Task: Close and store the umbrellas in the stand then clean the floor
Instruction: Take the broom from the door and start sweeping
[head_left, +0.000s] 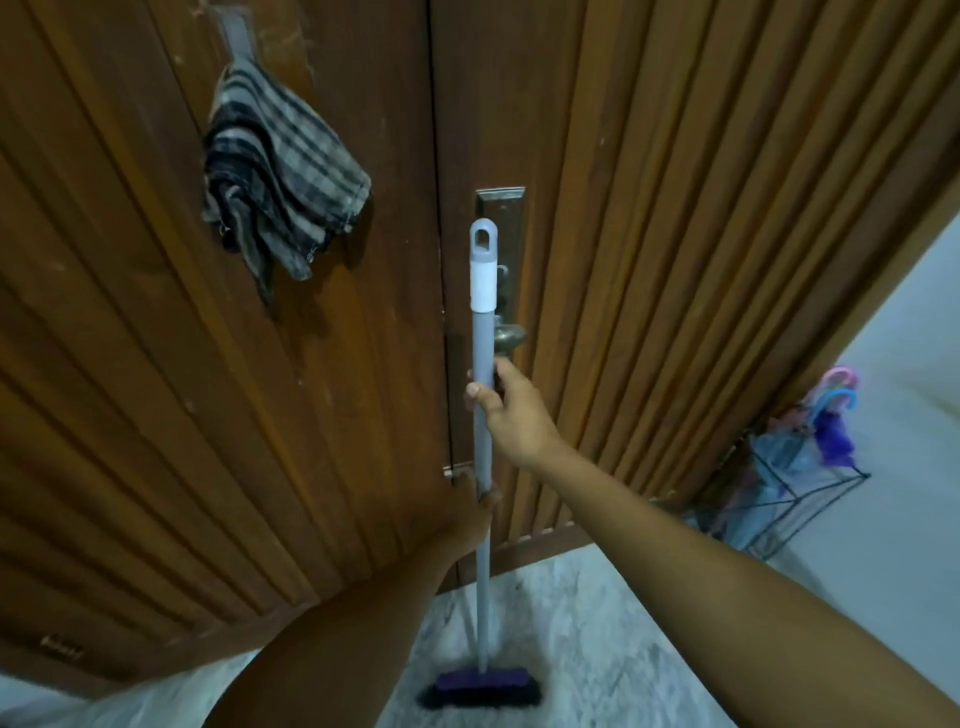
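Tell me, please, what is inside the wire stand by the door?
Closed umbrellas stand in the wire stand, curved handles up. Their number and lower tips are too blurred to make out.

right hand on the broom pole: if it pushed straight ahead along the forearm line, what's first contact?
Probably the round door knob just beyond the right hand, which grips the broom handle. The knob sits right above the knuckles with the wooden door behind it. Depth is unclear from a single view.
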